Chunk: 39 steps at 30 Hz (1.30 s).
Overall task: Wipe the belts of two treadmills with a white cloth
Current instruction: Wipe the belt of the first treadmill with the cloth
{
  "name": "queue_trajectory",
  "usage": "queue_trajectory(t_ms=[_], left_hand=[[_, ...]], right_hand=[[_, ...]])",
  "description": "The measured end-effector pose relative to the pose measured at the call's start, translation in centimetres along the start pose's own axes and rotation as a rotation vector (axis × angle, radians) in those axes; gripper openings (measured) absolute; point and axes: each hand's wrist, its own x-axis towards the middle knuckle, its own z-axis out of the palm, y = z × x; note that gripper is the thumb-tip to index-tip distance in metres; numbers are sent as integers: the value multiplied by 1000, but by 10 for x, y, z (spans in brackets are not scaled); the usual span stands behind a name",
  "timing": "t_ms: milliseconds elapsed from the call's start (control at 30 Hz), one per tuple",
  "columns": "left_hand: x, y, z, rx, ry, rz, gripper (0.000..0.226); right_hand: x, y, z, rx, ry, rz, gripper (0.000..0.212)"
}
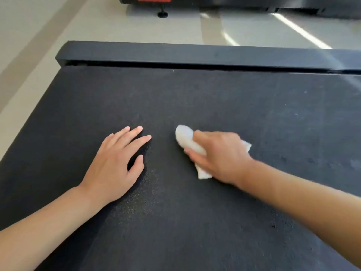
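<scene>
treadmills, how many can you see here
2: one treadmill's belt fills the foreground under both hands; part of a second treadmill shows at the top edge across the floor. Others may lie out of frame.

On the black textured treadmill belt (195, 98), the left hand (113, 169) lies flat left of centre; the right hand (220, 155) rests just right of it on the crumpled white cloth (184, 136). The dark end rail (195, 54) lies behind the belt, another dark machine base (254, 2) farther back across the pale tiled floor (58, 22)

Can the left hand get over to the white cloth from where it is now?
Probably yes. The left hand rests flat on the belt, with only bare belt between it and the cloth, though the right hand grips most of it.
</scene>
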Motion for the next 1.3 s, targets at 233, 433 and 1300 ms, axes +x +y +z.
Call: queue_trajectory(t_ms=[233, 433, 1300], left_hand=[[2, 1, 0, 13, 24, 22, 55], [-1, 4, -3, 5, 7, -3, 55], [-5, -2, -10, -9, -76, 13, 57]], right_hand=[[-45, -64, 4, 113, -185, -510, 37], [90, 87, -27, -40, 92, 434, 37], [-94, -102, 4, 148, -362, -723, 23]])
